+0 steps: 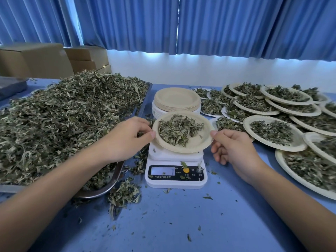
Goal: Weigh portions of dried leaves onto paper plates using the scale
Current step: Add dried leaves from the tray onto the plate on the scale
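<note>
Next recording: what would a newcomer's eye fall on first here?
First, the huge heap of dried leaves filling the metal tray on the left. Then, at centre, the plate of leaves above the white scale, its rim pinched by the left hand and the right hand. To the right, many filled plates overlap across the blue table.
</note>
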Demonstrator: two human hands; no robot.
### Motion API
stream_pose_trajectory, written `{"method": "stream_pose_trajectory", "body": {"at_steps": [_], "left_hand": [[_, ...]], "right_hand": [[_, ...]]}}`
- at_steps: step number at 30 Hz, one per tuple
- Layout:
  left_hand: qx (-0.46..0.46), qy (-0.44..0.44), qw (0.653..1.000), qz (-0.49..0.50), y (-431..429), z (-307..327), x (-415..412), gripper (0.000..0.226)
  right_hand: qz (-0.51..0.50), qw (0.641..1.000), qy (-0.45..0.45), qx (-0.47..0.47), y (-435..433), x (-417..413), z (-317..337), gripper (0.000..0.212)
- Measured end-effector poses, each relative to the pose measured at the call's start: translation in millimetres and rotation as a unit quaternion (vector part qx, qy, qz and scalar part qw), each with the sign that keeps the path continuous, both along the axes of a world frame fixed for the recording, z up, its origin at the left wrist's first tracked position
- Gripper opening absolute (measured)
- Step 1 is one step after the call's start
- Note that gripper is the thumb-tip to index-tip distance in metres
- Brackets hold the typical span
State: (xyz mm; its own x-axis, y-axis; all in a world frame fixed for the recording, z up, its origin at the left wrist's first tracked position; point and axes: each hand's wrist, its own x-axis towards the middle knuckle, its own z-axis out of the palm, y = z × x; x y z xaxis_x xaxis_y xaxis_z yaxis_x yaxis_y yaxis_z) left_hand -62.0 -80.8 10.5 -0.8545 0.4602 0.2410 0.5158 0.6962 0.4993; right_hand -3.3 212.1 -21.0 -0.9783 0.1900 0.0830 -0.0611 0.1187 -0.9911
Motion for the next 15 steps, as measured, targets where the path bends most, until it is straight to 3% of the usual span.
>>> {"method": "stream_pose_trajectory", "body": {"at_steps": [4, 10, 15], "left_hand": [[0.084, -0.035, 0.995, 0.03, 16.0, 5.7, 2.6, 0.032], [0.241, -0.032, 0.966, 0.087, 74.3, 27.4, 0.9, 0.014], [0.361, -0.159, 0.916, 0.068, 141.2, 37.0, -6.9, 0.004]], "right_hand": [[-0.019, 0.998, 0.003, -0.063, -4.2, 3.5, 7.3, 0.037], [-0.076, 0.985, 0.052, -0.146, 7.1, 9.7, 25.1, 0.037], [-0.173, 0.959, 0.095, -0.203, 28.8, 7.6, 33.3, 0.029]]}}
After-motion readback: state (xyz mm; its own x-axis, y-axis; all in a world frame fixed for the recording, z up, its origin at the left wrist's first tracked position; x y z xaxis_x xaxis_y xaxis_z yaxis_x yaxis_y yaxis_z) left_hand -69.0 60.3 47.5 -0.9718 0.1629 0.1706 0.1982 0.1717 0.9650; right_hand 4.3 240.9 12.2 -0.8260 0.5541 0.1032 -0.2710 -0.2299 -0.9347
